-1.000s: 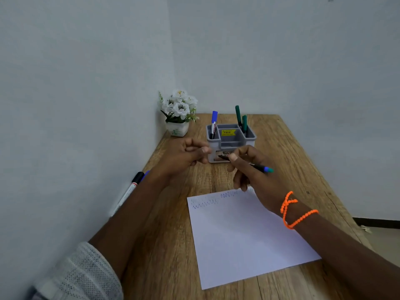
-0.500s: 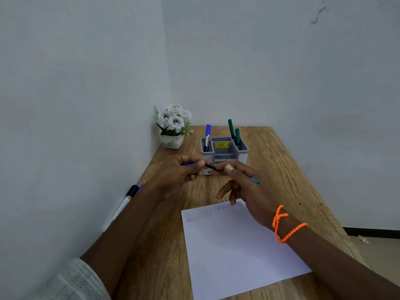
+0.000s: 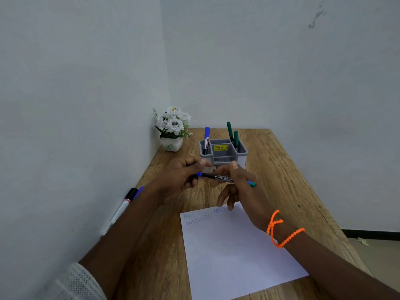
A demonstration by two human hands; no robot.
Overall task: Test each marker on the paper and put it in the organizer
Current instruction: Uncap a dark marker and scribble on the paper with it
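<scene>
Step in hand: both hands are meeting over the marker just in front of the organizer, so I'm reading this as capping, or uncapping; which of the two isn't clear from here.
Marker: it's lying roughly level in the air above the tabletop, blue end toward the left hand, teal end poking out past the right.
Left hand: its fingers are curling in around the blue end of the marker, thumb on top, gripping it.
Right hand: thumb and forefinger are pinching the dark barrel, while the other fingers are hanging loose, pointing down toward the paper.
Paper: it's lying flat, nearer the person, with zigzag test scribbles along its top edge.
Organizer: a blue marker is standing in the left compartment, two green markers in the right.
Waiting: another marker is lying by the wall, well left of the paper.
Next move, my call: the held marker needs its cap seated, then a short lift forward, tip-down into a compartment.
</scene>
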